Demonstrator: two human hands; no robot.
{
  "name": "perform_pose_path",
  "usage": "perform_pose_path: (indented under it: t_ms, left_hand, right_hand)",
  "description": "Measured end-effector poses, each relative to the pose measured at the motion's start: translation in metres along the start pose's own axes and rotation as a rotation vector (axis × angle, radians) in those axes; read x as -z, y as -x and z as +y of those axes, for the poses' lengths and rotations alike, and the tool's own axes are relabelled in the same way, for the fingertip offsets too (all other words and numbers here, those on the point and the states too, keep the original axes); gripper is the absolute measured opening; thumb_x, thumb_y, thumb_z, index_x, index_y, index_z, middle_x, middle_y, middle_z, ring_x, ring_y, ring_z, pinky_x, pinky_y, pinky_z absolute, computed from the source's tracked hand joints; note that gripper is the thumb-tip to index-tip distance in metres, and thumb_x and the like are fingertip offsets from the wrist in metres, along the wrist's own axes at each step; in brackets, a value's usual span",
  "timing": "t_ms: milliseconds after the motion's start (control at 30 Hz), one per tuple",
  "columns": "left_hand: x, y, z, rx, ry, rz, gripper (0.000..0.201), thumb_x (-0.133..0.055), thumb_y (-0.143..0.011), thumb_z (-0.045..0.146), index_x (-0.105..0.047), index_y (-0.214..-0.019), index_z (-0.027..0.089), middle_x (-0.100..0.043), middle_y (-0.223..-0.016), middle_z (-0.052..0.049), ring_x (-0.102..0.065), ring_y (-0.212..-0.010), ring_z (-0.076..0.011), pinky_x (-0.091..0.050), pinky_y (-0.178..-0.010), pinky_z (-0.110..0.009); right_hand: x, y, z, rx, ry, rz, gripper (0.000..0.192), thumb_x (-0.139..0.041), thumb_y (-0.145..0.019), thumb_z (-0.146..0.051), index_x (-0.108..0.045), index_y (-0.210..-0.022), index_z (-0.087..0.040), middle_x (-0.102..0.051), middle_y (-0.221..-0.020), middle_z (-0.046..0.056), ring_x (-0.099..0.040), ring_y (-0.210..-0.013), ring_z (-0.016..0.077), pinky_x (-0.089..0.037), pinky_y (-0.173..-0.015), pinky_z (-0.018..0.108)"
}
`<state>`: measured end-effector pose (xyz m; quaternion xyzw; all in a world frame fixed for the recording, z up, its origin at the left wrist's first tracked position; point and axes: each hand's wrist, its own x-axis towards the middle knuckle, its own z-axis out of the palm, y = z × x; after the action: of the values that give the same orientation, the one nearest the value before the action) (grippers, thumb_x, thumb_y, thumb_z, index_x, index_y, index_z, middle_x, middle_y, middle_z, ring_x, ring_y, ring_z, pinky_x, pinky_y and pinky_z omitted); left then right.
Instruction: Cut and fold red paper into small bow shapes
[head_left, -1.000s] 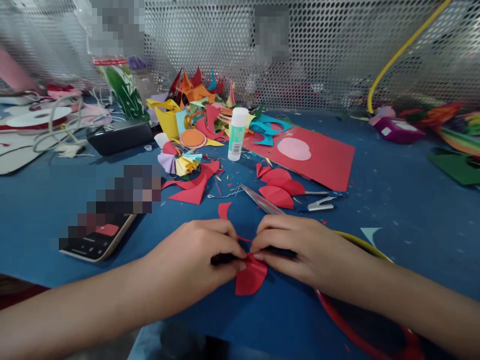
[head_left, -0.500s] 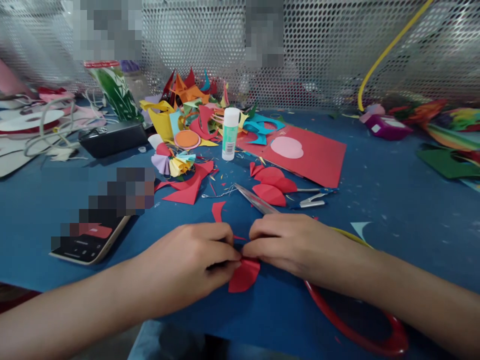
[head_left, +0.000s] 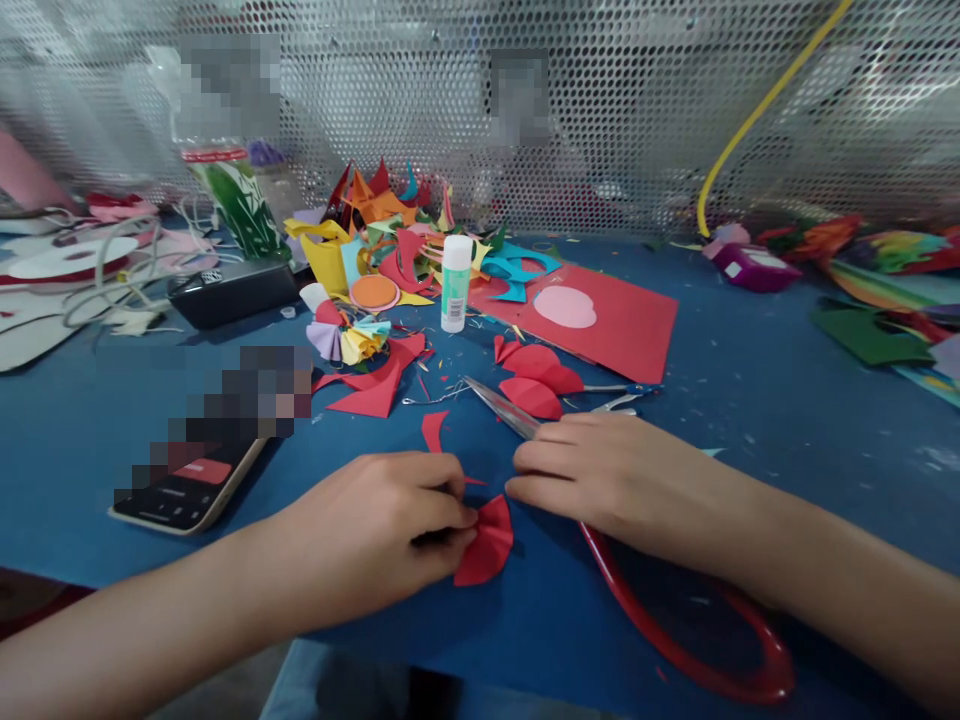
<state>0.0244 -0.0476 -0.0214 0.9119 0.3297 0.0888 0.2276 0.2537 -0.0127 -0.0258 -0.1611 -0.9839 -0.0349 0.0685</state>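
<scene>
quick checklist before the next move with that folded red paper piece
1. Left hand pinching the pleated red paper fan at its narrow end: ok.
2. Right hand off the fan, flat on the blue table: ok.
3. Pleats gathered evenly: cannot tell, fingers hide the pinch.
4. Scissors within reach, blades closed, partly under the right hand: ok.
5. Glue stick upright and capped: ok.
6. Other folded red pieces lying close by: ok.
</scene>
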Motion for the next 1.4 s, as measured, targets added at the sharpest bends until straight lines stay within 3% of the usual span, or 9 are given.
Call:
perform_pose_path:
  t_ms: [133,233,567,767,833,933,1100,1233,1400]
  left_hand:
    - [-0.001,0.001,0.002,0.024,0.021,0.030,0.017,-0.050,-0.085,0.018,-0.067,-0.083,0.017,-0.060,-0.088,-0.003,-0.059,-0.075,-0.0121,-0.046,-0.068,-0.022]
    - [0.000,0.001,0.002,0.044,0.062,0.054,0.017,-0.050,-0.084,0.016,-0.067,-0.082,0.016,-0.061,-0.084,-0.003,-0.058,-0.071,-0.0106,-0.045,-0.065,-0.021]
    - [0.013,-0.019,0.006,0.183,0.172,0.084,0.013,-0.055,-0.080,0.018,-0.067,-0.083,0.016,-0.069,-0.078,-0.001,-0.061,-0.070,-0.0115,-0.044,-0.063,-0.020]
    - [0.024,-0.027,0.017,0.213,0.225,0.350,0.012,-0.055,-0.080,0.019,-0.067,-0.081,0.018,-0.068,-0.076,0.001,-0.059,-0.066,-0.0092,-0.044,-0.057,-0.018]
    - [0.024,-0.029,0.016,0.232,0.269,0.428,0.012,-0.056,-0.081,0.022,-0.067,-0.083,0.018,-0.068,-0.078,0.000,-0.058,-0.065,-0.0095,-0.044,-0.055,-0.018]
    - [0.023,-0.031,0.013,0.247,0.328,0.413,0.017,-0.056,-0.082,0.029,-0.067,-0.088,0.018,-0.067,-0.077,0.000,-0.057,-0.061,-0.0089,-0.043,-0.050,-0.017]
    - [0.023,-0.031,0.007,0.075,0.283,0.359,0.017,-0.055,-0.084,0.025,-0.069,-0.091,0.018,-0.067,-0.083,-0.001,-0.058,-0.069,-0.0083,-0.046,-0.058,-0.017]
    - [0.021,-0.031,0.001,-0.113,0.097,0.411,0.015,-0.058,-0.082,0.018,-0.070,-0.090,0.015,-0.068,-0.085,-0.004,-0.059,-0.078,-0.0098,-0.047,-0.071,-0.019]
    - [0.015,-0.029,-0.002,-0.208,0.005,0.493,0.015,-0.054,-0.084,0.016,-0.069,-0.088,0.013,-0.067,-0.084,-0.005,-0.060,-0.077,-0.0101,-0.048,-0.072,-0.020]
  right_hand:
    - [-0.007,-0.003,-0.004,-0.167,-0.213,0.099,0.017,-0.047,-0.089,-0.021,-0.063,-0.095,-0.019,-0.065,-0.094,0.004,-0.059,-0.084,0.0164,-0.044,-0.074,0.029]
    - [-0.011,-0.009,-0.008,-0.165,-0.336,0.111,0.014,-0.051,-0.087,-0.026,-0.063,-0.089,-0.019,-0.064,-0.090,0.003,-0.059,-0.082,0.0154,-0.044,-0.077,0.030]
    - [-0.011,-0.009,-0.013,-0.117,-0.110,0.287,0.017,-0.046,-0.088,-0.019,-0.061,-0.081,-0.015,-0.065,-0.081,0.006,-0.058,-0.073,0.0184,-0.046,-0.066,0.033]
    - [-0.003,-0.010,-0.012,-0.518,-0.597,0.487,0.005,-0.053,-0.083,-0.021,-0.058,-0.084,-0.018,-0.063,-0.082,0.003,-0.058,-0.073,0.0139,-0.047,-0.067,0.026]
    - [-0.002,-0.012,-0.010,-0.582,-0.716,0.495,0.009,-0.050,-0.085,-0.022,-0.059,-0.081,-0.019,-0.063,-0.079,0.001,-0.058,-0.071,0.0135,-0.047,-0.066,0.026]
    - [-0.002,-0.013,-0.008,-0.597,-0.768,0.488,0.011,-0.051,-0.084,-0.021,-0.060,-0.079,-0.019,-0.064,-0.076,0.001,-0.058,-0.071,0.0139,-0.047,-0.065,0.026]
    - [-0.004,-0.011,-0.007,-0.526,-0.686,0.470,0.011,-0.054,-0.081,-0.017,-0.062,-0.074,-0.018,-0.064,-0.071,0.000,-0.058,-0.066,0.0121,-0.046,-0.064,0.025]
    - [-0.004,-0.009,-0.009,-0.438,-0.575,0.529,0.009,-0.056,-0.081,-0.017,-0.065,-0.077,-0.018,-0.066,-0.073,0.001,-0.060,-0.069,0.0124,-0.046,-0.067,0.025]
    - [-0.001,-0.011,-0.013,-0.352,-0.405,0.603,0.008,-0.058,-0.080,-0.016,-0.064,-0.075,-0.019,-0.069,-0.075,0.001,-0.063,-0.071,0.0128,-0.047,-0.066,0.024]
